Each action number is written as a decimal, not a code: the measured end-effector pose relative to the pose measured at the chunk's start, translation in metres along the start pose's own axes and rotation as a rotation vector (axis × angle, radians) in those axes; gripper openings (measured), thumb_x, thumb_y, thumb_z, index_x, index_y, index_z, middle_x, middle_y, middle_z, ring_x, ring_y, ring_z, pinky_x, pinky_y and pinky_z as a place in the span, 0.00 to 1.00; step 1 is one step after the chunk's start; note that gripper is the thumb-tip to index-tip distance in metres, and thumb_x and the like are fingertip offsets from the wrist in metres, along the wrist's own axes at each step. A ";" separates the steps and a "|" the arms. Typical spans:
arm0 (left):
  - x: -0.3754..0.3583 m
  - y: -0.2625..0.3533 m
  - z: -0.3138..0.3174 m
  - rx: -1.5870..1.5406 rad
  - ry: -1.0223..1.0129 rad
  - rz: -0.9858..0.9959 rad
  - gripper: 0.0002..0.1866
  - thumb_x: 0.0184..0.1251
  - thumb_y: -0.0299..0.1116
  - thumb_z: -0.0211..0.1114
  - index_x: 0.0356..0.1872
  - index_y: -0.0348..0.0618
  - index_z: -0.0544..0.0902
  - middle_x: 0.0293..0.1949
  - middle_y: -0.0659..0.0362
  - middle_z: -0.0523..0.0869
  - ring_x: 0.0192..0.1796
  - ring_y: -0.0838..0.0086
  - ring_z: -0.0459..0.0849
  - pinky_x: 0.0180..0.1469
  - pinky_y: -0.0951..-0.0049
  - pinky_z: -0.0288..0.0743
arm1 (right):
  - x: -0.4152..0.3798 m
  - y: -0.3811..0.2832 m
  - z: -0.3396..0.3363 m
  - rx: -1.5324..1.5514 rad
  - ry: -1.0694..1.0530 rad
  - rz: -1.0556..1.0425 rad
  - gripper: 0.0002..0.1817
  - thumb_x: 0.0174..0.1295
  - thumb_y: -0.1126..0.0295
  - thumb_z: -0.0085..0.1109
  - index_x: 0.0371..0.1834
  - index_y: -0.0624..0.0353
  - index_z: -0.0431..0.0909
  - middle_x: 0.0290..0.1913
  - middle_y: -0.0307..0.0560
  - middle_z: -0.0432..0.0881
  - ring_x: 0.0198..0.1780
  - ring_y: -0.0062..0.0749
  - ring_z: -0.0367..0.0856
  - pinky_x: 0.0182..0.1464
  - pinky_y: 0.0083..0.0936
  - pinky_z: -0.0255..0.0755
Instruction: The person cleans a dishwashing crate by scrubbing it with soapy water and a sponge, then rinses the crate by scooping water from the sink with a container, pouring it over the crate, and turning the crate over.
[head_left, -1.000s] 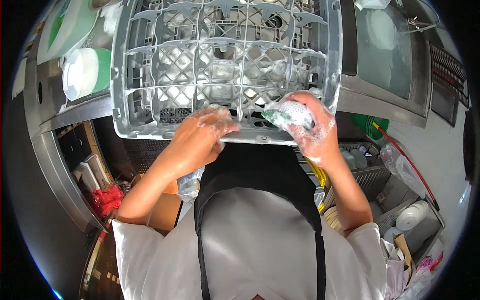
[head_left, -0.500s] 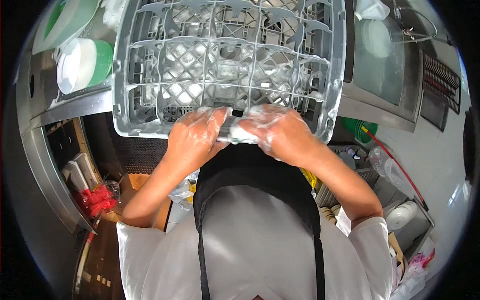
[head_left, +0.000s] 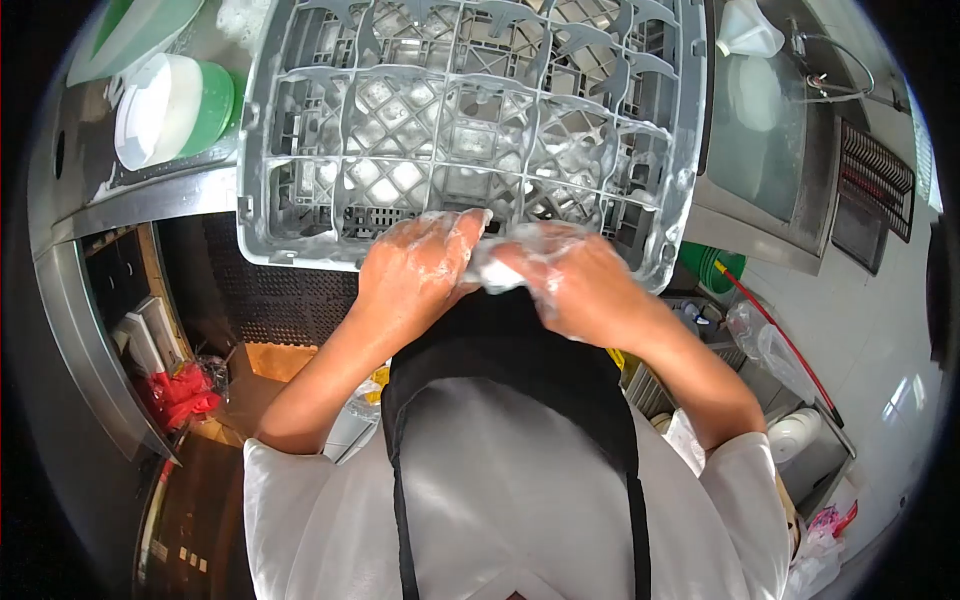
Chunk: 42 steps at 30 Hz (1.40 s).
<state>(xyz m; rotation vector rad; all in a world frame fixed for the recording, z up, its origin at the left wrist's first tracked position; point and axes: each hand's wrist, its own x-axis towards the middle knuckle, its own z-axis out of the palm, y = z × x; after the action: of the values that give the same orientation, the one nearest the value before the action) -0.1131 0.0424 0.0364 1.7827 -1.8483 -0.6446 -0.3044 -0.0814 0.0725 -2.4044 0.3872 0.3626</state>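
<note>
A grey plastic dishwasher rack (head_left: 300,257), divided into square compartments and streaked with suds, is in front of my body. My left hand (head_left: 422,258) is closed over the middle of its near rim, foam on the fingers. Just to its right, my right hand (head_left: 575,275) is closed around a white, foam-covered sponge-like pad (head_left: 500,273) at the same rim. Foam hides most of the pad, and motion blurs those fingers. White suds cling to the lattice floor of the rack.
On the left metal counter (head_left: 200,185) is a green-and-white tub (head_left: 165,112). A water-filled sink (head_left: 755,150) with a tap (head_left: 818,82) lies at right, beside a black slotted rack (head_left: 878,170). Below are a green bucket (head_left: 708,265) and a red pole (head_left: 785,340).
The rack and both hands appear slightly farther right and higher in view. My right hand, with the pad, has shifted a little toward my body along the near rim.
</note>
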 end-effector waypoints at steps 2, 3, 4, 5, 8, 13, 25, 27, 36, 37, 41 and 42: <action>-0.001 -0.002 0.003 0.003 -0.009 -0.028 0.38 0.39 0.31 0.83 0.57 0.43 0.77 0.42 0.53 0.88 0.43 0.55 0.88 0.45 0.59 0.82 | -0.018 0.008 -0.022 -0.045 -0.119 0.079 0.36 0.47 0.76 0.67 0.66 0.50 0.76 0.42 0.55 0.85 0.49 0.53 0.85 0.56 0.46 0.77; -0.003 -0.002 0.005 0.003 -0.013 -0.044 0.38 0.39 0.31 0.83 0.57 0.43 0.78 0.42 0.54 0.88 0.43 0.56 0.88 0.46 0.59 0.81 | -0.030 0.016 -0.029 -0.066 -0.148 0.109 0.34 0.45 0.77 0.66 0.63 0.52 0.78 0.41 0.55 0.85 0.49 0.53 0.85 0.56 0.46 0.77; -0.003 -0.003 0.006 0.008 -0.010 -0.037 0.37 0.39 0.32 0.83 0.57 0.43 0.78 0.42 0.54 0.88 0.44 0.55 0.88 0.46 0.59 0.81 | -0.041 0.024 -0.035 -0.088 -0.178 0.137 0.32 0.44 0.77 0.65 0.60 0.53 0.79 0.40 0.55 0.85 0.48 0.53 0.85 0.55 0.46 0.77; -0.004 -0.003 0.006 0.014 -0.007 -0.032 0.37 0.39 0.32 0.83 0.57 0.43 0.78 0.42 0.54 0.88 0.44 0.55 0.88 0.46 0.59 0.82 | -0.049 0.029 -0.040 -0.042 -0.162 0.156 0.31 0.42 0.78 0.64 0.57 0.54 0.80 0.40 0.55 0.85 0.48 0.54 0.84 0.55 0.46 0.76; -0.006 -0.003 0.005 0.048 0.015 0.006 0.35 0.41 0.34 0.82 0.56 0.44 0.79 0.42 0.55 0.88 0.43 0.55 0.88 0.46 0.59 0.82 | -0.058 0.039 -0.051 0.057 -0.091 0.209 0.27 0.38 0.78 0.62 0.49 0.58 0.82 0.39 0.56 0.85 0.47 0.56 0.83 0.53 0.47 0.76; -0.009 -0.005 0.007 0.093 -0.009 0.098 0.26 0.47 0.35 0.79 0.50 0.44 0.82 0.44 0.56 0.88 0.43 0.57 0.88 0.46 0.59 0.83 | -0.064 0.040 -0.052 0.236 0.153 0.244 0.24 0.38 0.81 0.58 0.45 0.62 0.82 0.41 0.58 0.85 0.45 0.60 0.84 0.50 0.42 0.79; -0.011 0.008 0.024 0.129 0.105 0.176 0.12 0.53 0.27 0.72 0.40 0.43 0.87 0.45 0.56 0.86 0.45 0.58 0.86 0.45 0.60 0.82 | -0.019 0.022 -0.025 0.088 -0.046 0.005 0.26 0.44 0.81 0.63 0.52 0.59 0.80 0.50 0.53 0.85 0.51 0.57 0.83 0.55 0.43 0.78; -0.012 0.011 0.022 0.113 0.087 0.125 0.14 0.51 0.28 0.74 0.41 0.44 0.88 0.46 0.56 0.86 0.47 0.57 0.86 0.47 0.58 0.81 | -0.029 0.027 -0.032 0.095 -0.085 0.043 0.26 0.43 0.83 0.62 0.51 0.59 0.82 0.51 0.52 0.85 0.52 0.55 0.82 0.56 0.43 0.77; -0.024 0.005 0.029 0.147 0.198 0.079 0.20 0.42 0.33 0.78 0.41 0.45 0.86 0.45 0.55 0.84 0.46 0.56 0.85 0.46 0.55 0.79 | -0.049 0.037 -0.037 0.023 -0.032 0.056 0.27 0.42 0.86 0.63 0.50 0.56 0.83 0.46 0.54 0.84 0.49 0.54 0.83 0.53 0.42 0.78; -0.024 0.005 0.030 0.154 0.214 0.090 0.20 0.41 0.34 0.78 0.40 0.45 0.86 0.45 0.55 0.84 0.46 0.57 0.84 0.45 0.55 0.79 | -0.044 0.035 -0.038 0.043 -0.090 0.099 0.27 0.44 0.85 0.63 0.52 0.56 0.81 0.46 0.55 0.84 0.49 0.55 0.83 0.53 0.43 0.78; -0.023 -0.001 0.035 0.177 0.240 0.137 0.21 0.39 0.35 0.79 0.40 0.46 0.85 0.44 0.56 0.84 0.45 0.58 0.84 0.43 0.55 0.79 | -0.007 0.037 -0.009 0.260 -0.054 0.040 0.32 0.45 0.85 0.62 0.59 0.54 0.74 0.48 0.53 0.84 0.49 0.57 0.83 0.53 0.44 0.78; -0.023 -0.001 0.034 0.168 0.221 0.130 0.22 0.38 0.35 0.79 0.40 0.46 0.85 0.44 0.56 0.84 0.44 0.58 0.84 0.43 0.56 0.78 | -0.006 0.035 -0.008 0.269 -0.030 0.029 0.32 0.45 0.85 0.62 0.58 0.55 0.74 0.48 0.53 0.84 0.49 0.57 0.83 0.53 0.45 0.77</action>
<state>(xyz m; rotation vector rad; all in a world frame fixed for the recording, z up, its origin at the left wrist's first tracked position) -0.1332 0.0651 0.0095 1.7404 -1.8903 -0.2387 -0.3217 -0.1113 0.0600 -2.1307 0.4285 0.3365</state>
